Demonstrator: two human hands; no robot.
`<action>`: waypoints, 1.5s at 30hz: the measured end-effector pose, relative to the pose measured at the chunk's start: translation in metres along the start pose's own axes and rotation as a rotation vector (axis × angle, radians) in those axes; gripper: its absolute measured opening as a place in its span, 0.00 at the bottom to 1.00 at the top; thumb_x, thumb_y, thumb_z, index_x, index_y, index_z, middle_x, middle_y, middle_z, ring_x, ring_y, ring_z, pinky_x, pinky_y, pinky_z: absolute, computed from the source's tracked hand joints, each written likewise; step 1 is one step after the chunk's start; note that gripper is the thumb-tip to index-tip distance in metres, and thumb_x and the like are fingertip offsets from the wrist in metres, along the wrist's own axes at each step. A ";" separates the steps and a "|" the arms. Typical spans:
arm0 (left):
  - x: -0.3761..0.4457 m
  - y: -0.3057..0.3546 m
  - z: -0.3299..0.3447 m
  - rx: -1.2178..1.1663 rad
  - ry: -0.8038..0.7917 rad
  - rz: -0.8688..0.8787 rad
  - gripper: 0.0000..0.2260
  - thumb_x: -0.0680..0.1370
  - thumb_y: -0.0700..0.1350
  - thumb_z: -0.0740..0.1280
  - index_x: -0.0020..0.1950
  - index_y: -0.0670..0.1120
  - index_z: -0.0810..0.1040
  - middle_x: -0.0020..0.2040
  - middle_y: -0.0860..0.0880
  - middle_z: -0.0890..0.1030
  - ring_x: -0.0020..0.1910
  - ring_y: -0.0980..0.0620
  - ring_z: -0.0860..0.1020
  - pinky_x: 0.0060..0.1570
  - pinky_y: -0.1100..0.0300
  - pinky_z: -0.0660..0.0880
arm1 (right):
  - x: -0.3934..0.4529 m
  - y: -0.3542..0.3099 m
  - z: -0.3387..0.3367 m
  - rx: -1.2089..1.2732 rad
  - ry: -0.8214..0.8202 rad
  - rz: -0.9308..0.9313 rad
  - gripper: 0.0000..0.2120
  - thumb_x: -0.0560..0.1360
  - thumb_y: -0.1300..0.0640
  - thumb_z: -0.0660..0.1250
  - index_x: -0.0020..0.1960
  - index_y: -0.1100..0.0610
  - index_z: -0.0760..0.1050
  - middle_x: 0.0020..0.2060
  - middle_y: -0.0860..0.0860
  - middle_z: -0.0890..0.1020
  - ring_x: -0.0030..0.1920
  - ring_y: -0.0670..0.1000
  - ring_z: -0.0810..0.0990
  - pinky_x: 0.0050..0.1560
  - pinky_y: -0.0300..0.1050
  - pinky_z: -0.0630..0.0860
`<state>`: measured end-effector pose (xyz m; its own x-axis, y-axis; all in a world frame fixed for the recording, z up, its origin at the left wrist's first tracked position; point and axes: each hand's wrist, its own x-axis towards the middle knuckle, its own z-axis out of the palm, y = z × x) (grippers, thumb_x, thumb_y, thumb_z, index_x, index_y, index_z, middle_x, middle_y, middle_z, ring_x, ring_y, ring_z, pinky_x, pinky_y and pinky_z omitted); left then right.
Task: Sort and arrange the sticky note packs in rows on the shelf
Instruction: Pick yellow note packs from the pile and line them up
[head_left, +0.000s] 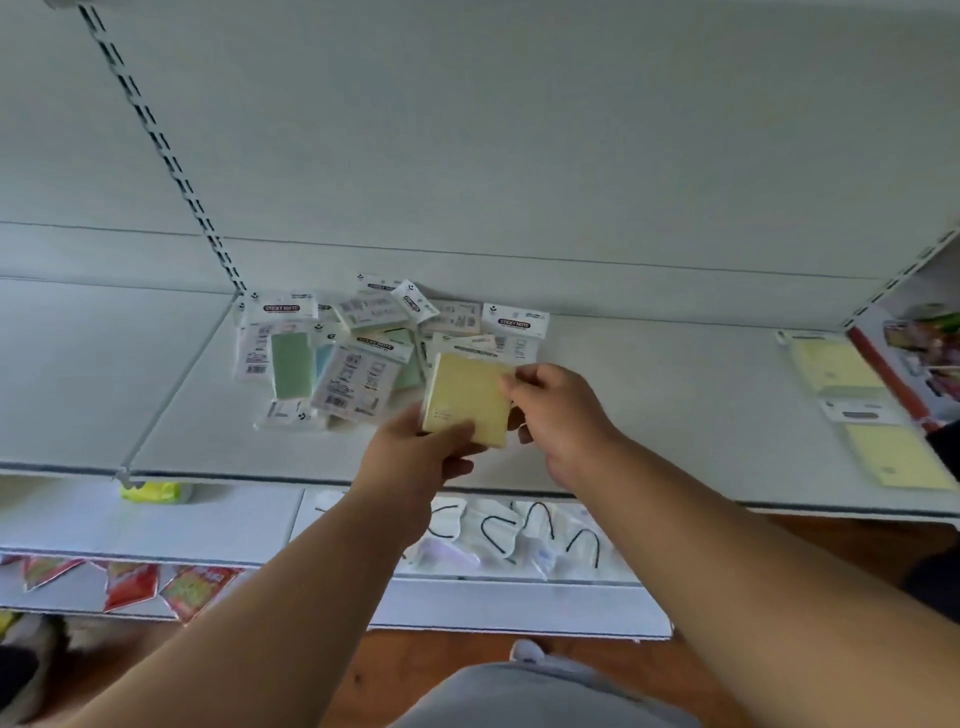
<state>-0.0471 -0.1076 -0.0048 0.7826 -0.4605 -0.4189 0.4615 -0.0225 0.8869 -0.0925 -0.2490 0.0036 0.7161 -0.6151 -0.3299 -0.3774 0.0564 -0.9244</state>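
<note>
A yellow sticky note pack (467, 397) is held above the white shelf (649, 405). My left hand (415, 457) grips its lower left corner from below. My right hand (556, 410) pinches its right edge. Behind it lies a loose pile of sticky note packs (358, 353) in clear wrappers, green, blue and pale ones, heaped against the back wall. At the far right of the shelf two yellow packs (836, 366) (893, 454) lie one in front of the other.
A slotted upright (161, 150) runs up the back wall at left. A red-edged box (914, 358) stands at the shelf's right end. The lower shelf (156, 525) holds a yellow-green packet and white packs with black loops. Red packets hang below.
</note>
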 end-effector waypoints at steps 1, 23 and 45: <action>0.002 -0.003 0.006 0.035 -0.034 0.002 0.08 0.75 0.33 0.68 0.50 0.43 0.79 0.43 0.42 0.84 0.40 0.47 0.84 0.37 0.57 0.77 | -0.002 0.002 -0.010 0.006 0.017 -0.016 0.03 0.77 0.57 0.67 0.47 0.56 0.77 0.38 0.52 0.81 0.32 0.49 0.77 0.32 0.43 0.71; -0.017 -0.085 0.348 1.039 -0.320 0.308 0.27 0.71 0.47 0.72 0.69 0.54 0.70 0.40 0.58 0.82 0.41 0.59 0.80 0.42 0.64 0.76 | 0.014 0.082 -0.391 -0.583 0.371 -0.084 0.10 0.74 0.53 0.72 0.53 0.55 0.77 0.44 0.48 0.78 0.46 0.49 0.78 0.48 0.45 0.76; -0.018 -0.118 0.413 1.216 -0.108 0.299 0.25 0.72 0.54 0.69 0.67 0.53 0.67 0.43 0.56 0.80 0.47 0.54 0.79 0.47 0.58 0.75 | 0.036 0.109 -0.439 -0.809 0.272 -0.257 0.12 0.74 0.51 0.70 0.42 0.53 0.67 0.39 0.50 0.75 0.39 0.52 0.73 0.36 0.45 0.66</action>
<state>-0.2883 -0.4634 -0.0216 0.7252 -0.6578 -0.2035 -0.4562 -0.6803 0.5737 -0.3658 -0.6099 -0.0247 0.7101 -0.7038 0.0210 -0.5973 -0.6179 -0.5113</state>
